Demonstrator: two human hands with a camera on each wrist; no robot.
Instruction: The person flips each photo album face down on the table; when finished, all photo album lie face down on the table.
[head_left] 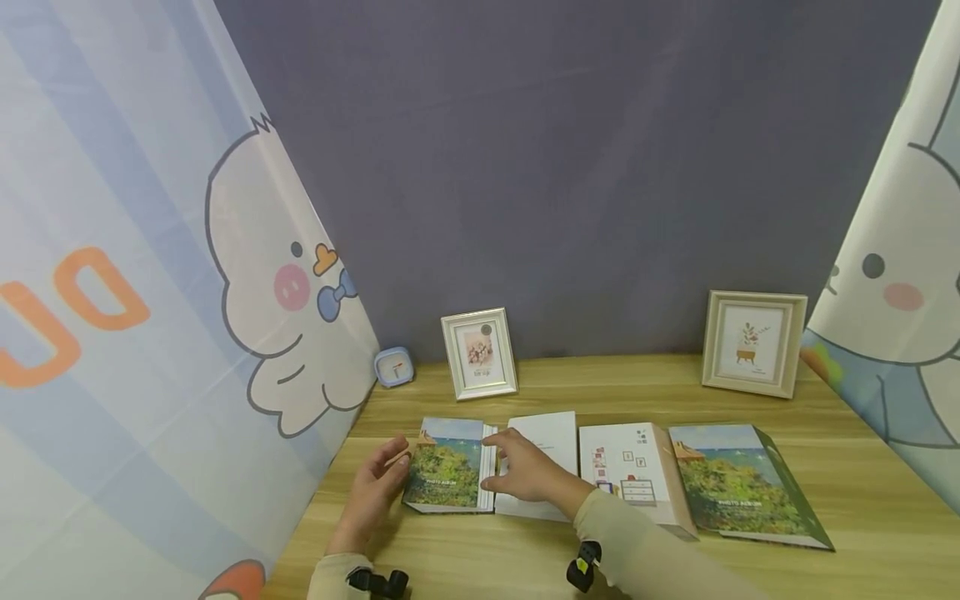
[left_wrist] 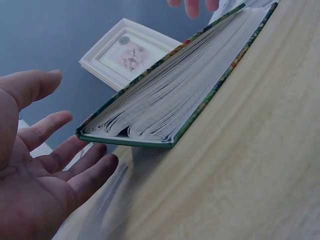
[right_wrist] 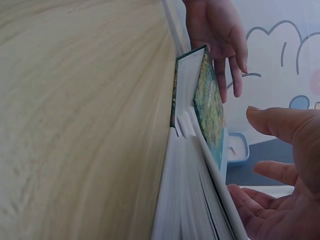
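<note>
Both hands flank a green photo album [head_left: 448,467] lying on the wooden tabletop [head_left: 862,492]. Left hand [head_left: 378,487] rests with relaxed, spread fingers against the album's left edge, gripping nothing. Right hand [head_left: 528,471] lies with straight fingers on the album's page edge and the white sheets [head_left: 551,437] beside it. Behind the album stands a white picture frame [head_left: 479,352], with a small blue clock [head_left: 393,367] to its left.

Green landscape-cover photo album [head_left: 447,467], closed, flat on table
</note>
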